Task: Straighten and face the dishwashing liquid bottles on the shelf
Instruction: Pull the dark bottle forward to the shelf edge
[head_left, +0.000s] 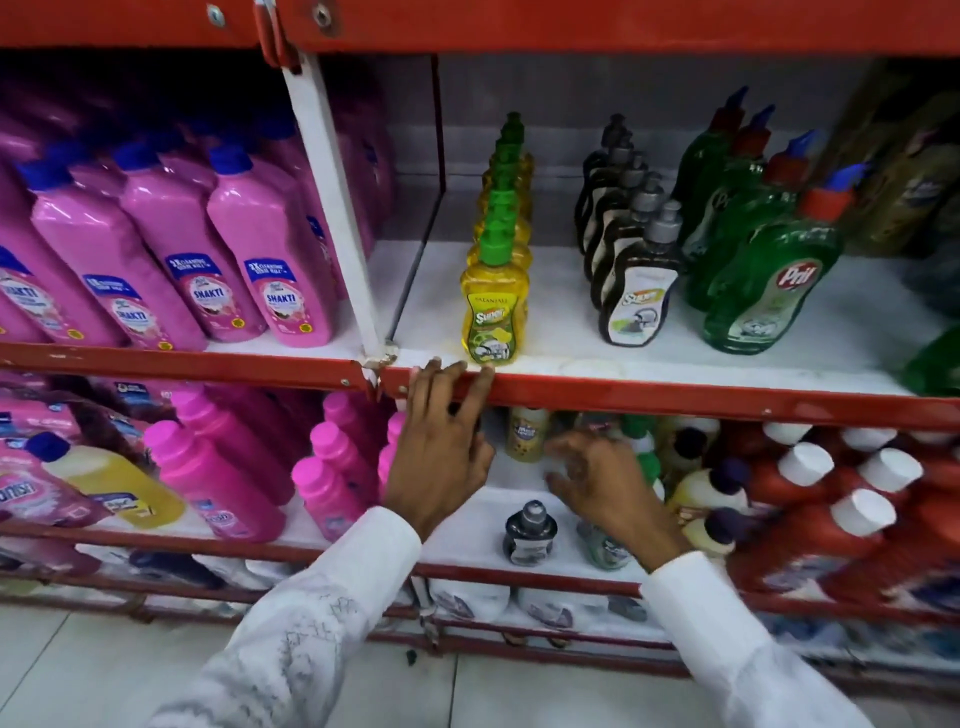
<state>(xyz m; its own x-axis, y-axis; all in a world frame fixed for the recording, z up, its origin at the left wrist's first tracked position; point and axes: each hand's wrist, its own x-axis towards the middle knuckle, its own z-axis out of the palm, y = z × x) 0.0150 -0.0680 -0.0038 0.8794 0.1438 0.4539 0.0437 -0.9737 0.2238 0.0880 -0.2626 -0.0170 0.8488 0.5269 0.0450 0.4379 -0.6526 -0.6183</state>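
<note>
On the middle shelf stand three rows of dishwashing bottles, labels forward: yellow ones with green caps, dark ones with grey caps and green Pril bottles with red caps. My left hand rests open against the shelf's red front edge, fingertips just below the front yellow bottle. My right hand is lower, blurred, fingers spread over the shelf beneath, holding nothing. A small dark bottle and a small green bottle stand under it.
Pink Shakti bottles fill the left bay beyond a white upright. The lower shelf holds pink bottles at left, cream bottles with purple caps and red bottles with white caps at right. White floor tiles lie below.
</note>
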